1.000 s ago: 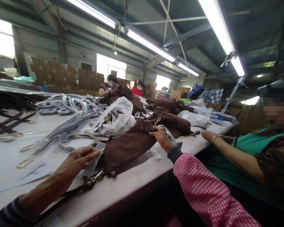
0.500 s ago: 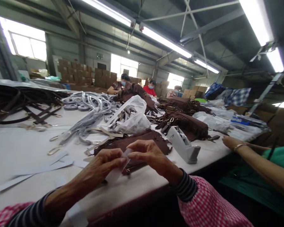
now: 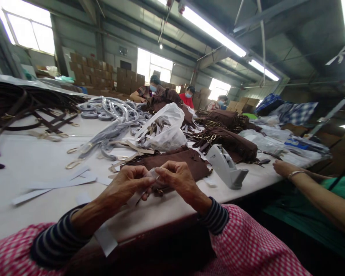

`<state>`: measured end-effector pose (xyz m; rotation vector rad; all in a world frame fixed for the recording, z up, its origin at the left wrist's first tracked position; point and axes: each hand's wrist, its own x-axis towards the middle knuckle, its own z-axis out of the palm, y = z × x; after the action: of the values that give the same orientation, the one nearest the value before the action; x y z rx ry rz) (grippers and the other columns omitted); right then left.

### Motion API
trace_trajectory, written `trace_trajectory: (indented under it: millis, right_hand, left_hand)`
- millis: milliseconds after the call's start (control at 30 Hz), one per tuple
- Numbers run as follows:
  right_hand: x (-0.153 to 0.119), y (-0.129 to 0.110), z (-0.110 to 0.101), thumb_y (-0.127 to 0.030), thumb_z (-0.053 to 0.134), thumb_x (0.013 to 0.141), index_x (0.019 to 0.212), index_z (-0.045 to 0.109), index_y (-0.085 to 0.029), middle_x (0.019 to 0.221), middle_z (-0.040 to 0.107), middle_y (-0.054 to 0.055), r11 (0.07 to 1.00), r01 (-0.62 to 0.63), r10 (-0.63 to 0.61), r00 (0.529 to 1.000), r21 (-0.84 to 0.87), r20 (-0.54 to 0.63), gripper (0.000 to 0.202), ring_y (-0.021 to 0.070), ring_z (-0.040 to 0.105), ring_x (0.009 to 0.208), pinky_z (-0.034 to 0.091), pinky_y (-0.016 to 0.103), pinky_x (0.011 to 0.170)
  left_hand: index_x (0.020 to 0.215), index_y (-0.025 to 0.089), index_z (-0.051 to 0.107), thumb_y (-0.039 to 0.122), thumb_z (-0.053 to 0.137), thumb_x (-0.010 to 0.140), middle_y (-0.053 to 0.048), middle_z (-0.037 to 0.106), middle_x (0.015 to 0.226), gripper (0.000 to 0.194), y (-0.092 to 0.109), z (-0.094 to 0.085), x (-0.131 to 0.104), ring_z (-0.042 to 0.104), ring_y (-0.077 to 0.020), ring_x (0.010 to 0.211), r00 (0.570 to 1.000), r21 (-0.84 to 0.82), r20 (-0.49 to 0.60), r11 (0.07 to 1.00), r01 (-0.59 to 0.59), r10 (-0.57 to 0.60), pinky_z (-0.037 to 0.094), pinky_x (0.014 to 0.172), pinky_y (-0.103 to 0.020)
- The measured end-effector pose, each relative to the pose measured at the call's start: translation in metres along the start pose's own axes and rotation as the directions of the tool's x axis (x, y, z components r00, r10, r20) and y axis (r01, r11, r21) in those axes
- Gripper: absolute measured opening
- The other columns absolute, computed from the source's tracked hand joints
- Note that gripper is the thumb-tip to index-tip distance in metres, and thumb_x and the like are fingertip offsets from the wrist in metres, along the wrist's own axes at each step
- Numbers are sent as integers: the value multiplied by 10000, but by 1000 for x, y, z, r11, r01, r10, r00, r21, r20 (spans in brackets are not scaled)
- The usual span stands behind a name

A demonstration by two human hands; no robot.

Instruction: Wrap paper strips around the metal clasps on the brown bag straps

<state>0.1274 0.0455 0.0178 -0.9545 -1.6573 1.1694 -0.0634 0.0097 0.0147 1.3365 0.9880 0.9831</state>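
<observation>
My left hand [image 3: 128, 183] and my right hand [image 3: 179, 181] meet just above the table's front edge, fingertips nearly touching. Both pinch a small white paper strip [image 3: 153, 173], largely hidden by the fingers. Some thin dark piece shows under the left fingers, too small to name. Directly behind the hands lies a dark brown bag [image 3: 184, 163] with frayed-looking edges and a bit of metal hardware. To the right of it stands a grey tape dispenser [image 3: 225, 168].
Loose white paper strips [image 3: 60, 183] lie on the left, and another strip [image 3: 106, 239] hangs at the front edge. Wrapped grey straps [image 3: 109, 122], a plastic bag [image 3: 169, 128], and more brown bags [image 3: 227, 143] crowd the back. A co-worker's arm [image 3: 310, 184] rests at the right.
My fingertips have drawn closer together around the white strip, which is now more covered. The whole view has shifted, with the ceiling less in sight.
</observation>
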Motion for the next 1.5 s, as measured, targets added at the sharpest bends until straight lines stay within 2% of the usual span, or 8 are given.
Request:
trace_trajectory:
  millis: [100,200,367,633,967,1167,1333,1500]
  right_hand:
    - [-28,12,-14,-347,672,887,807,717,-191,752,659,2,931,68,-71,997,-360,5,181,134,564,663,418,269,634]
    - [-53,24,-12,-298,700,885,868,718,-214,903,669,29,706,147,-121,989,-693,87,88,179,602,841,432,296,738]
    - [-52,45,19,-274,716,856,857,662,-186,924,654,71,448,83,-177,984,-890,3,103,235,599,904,434,331,748]
    - [-30,39,18,-155,662,761,783,618,-198,838,652,24,743,49,-215,962,-668,-168,65,181,597,814,417,289,745]
    - [-18,49,33,-182,641,722,851,508,-222,709,578,-54,959,-14,-68,959,-284,-277,190,125,535,636,384,235,607]
    - [-2,40,27,-227,650,739,959,523,-207,652,541,-78,991,72,-101,952,-110,-289,256,109,505,581,404,223,583]
    - [19,25,13,-211,681,709,890,574,-191,586,536,-77,996,-22,0,971,-90,-237,212,102,491,537,376,212,534]
    - [14,11,3,-210,715,696,769,622,-159,602,592,-39,983,-175,178,982,46,-60,129,88,513,523,370,198,501]
  left_hand:
    - [727,170,616,528,683,846,-20,698,685,384,-8,1,1,610,-136,572,1000,73,-28,997,-1,3,389,543,-228]
    - [731,172,626,547,695,831,-12,695,705,395,-13,2,3,629,-137,608,996,71,-87,997,-30,36,416,560,-221]
    - [758,166,638,537,766,768,-2,691,719,392,-18,4,5,634,-128,621,994,-48,-112,999,15,-21,484,616,-224]
    - [756,163,627,442,785,784,15,662,672,322,-19,0,-2,449,-55,446,990,-77,-139,997,-19,8,280,408,-179]
    - [796,164,649,440,825,750,7,689,690,331,-27,-2,4,582,-93,570,983,-123,-182,992,-33,10,391,493,-161]
    - [839,168,639,496,802,764,-3,704,690,373,-32,-9,7,601,-113,561,973,-126,-231,991,-38,8,437,526,-194]
    - [805,161,651,480,841,709,-3,704,713,383,-28,-7,7,627,-130,616,970,-78,-242,995,-57,37,446,573,-211]
    - [808,168,661,499,781,766,-12,702,740,355,-25,-4,5,623,-163,703,983,19,-170,997,-69,71,455,655,-250]
